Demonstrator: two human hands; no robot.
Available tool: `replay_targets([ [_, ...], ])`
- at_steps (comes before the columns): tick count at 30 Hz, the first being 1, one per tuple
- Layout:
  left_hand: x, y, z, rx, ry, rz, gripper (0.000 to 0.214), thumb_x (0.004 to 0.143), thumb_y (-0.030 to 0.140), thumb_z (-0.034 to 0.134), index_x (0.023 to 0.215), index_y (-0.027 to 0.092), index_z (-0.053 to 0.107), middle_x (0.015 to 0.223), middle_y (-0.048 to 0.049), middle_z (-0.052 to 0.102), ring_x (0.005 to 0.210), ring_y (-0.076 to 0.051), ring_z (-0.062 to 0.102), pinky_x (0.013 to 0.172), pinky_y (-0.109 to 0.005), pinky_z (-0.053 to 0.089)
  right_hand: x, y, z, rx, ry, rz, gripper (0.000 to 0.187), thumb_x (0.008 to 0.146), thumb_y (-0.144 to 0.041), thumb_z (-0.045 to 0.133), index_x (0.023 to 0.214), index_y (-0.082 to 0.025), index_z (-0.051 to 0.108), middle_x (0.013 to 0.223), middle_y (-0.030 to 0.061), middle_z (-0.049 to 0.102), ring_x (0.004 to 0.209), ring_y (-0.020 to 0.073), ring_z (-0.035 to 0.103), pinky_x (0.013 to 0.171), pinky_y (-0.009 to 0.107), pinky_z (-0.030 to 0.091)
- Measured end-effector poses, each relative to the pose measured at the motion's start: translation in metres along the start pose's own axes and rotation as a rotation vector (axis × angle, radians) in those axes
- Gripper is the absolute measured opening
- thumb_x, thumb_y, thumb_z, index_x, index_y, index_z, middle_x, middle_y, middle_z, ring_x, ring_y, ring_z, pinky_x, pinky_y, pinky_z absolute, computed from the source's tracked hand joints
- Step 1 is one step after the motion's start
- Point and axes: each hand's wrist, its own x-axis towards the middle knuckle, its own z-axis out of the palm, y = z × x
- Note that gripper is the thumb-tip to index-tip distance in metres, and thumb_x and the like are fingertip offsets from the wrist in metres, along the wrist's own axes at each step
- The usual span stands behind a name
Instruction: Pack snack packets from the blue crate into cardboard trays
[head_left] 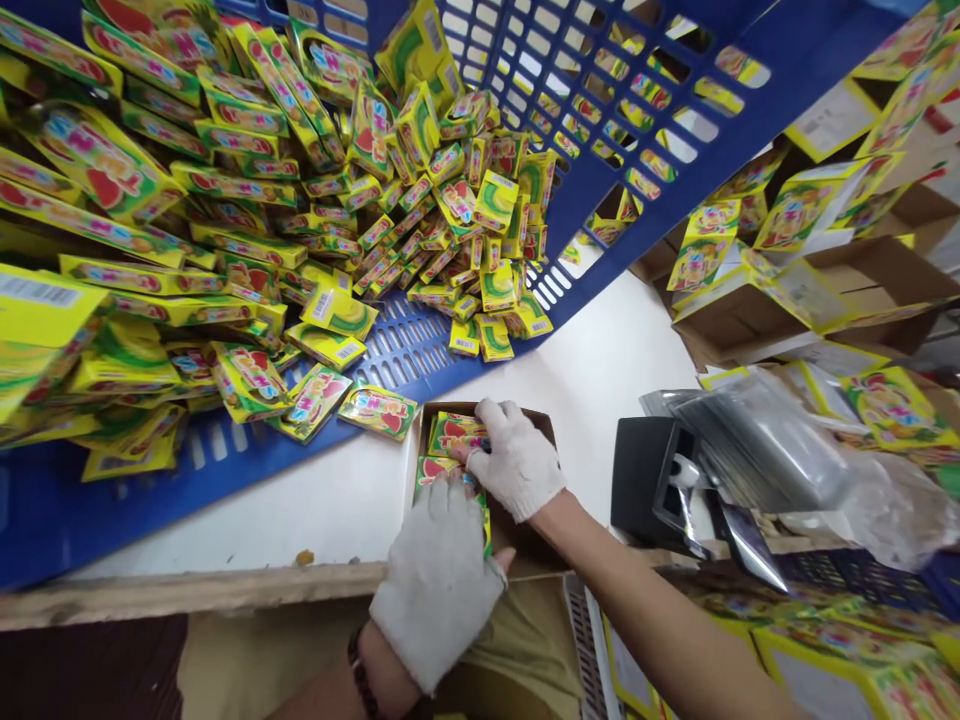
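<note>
A brown open carton (546, 428) stands at the table's front edge, with small yellow-green packets (444, 432) laid in rows in its left part. My left hand (442, 570), in a white glove with bare fingertips, lies over the near packets, its fingers stretched out flat and its thumb apart. Across the carton from the right comes my right hand (517, 460), gloved the same way. Its fingers and thumb are bent around the right end of the far packets; the exact grip is partly hidden. One loose packet (377, 411) rests just left of the carton.
A big blue perforated crate (420, 350), lying tilted, spills a heap of similar packets. Right of the carton are a black tape dispenser (652, 480) and clear plastic sleeves (765, 440). Open printed cartons (750, 310) pile up behind them. A wooden edge (225, 592) borders the white tabletop.
</note>
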Motion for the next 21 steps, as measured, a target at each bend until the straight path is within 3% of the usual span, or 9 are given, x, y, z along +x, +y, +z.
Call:
replay_targets([
  [3,0.002,0.0,-0.004,0.01,-0.019,-0.011,0.054,0.082,0.042,0.062,0.121,0.004,0.065,0.125,-0.0255,0.061,0.118,-0.04,0.056,0.098,-0.052,0.048,-0.005,-0.001,0.006,-0.159,0.101,-0.144,0.034,0.093,-0.041,0.054,0.123,-0.024,0.059,0.112,0.0121,0.056,0.095,0.0259,0.055,0.075,0.035,0.043],
  [8,0.003,-0.001,-0.005,0.026,-0.006,-0.006,0.049,0.08,0.043,0.064,0.114,0.008,0.069,0.12,-0.0229,0.064,0.113,-0.039,0.058,0.094,-0.051,0.051,0.001,-0.001,0.016,-0.307,0.057,-0.258,0.04,0.101,-0.032,0.038,0.135,-0.02,0.055,0.114,0.0158,0.058,0.102,0.0294,0.053,0.079,0.04,0.043],
  [11,0.003,-0.001,-0.003,0.044,0.055,0.001,0.048,0.08,0.042,0.063,0.113,0.007,0.07,0.118,-0.0231,0.066,0.11,-0.038,0.06,0.091,-0.051,0.053,0.004,-0.004,0.014,-0.371,0.023,-0.33,0.043,0.1,-0.031,0.039,0.139,-0.017,0.05,0.117,0.017,0.058,0.102,0.0299,0.054,0.078,0.041,0.044],
  [21,0.009,0.0,-0.011,0.054,-0.01,0.032,0.044,0.081,0.039,0.064,0.11,0.006,0.07,0.115,-0.0232,0.066,0.109,-0.038,0.061,0.091,-0.051,0.054,0.02,-0.003,0.007,-0.394,-0.112,-0.502,0.048,0.094,-0.026,0.049,0.141,-0.016,0.048,0.123,0.0162,0.058,0.104,0.0297,0.055,0.079,0.041,0.049],
])
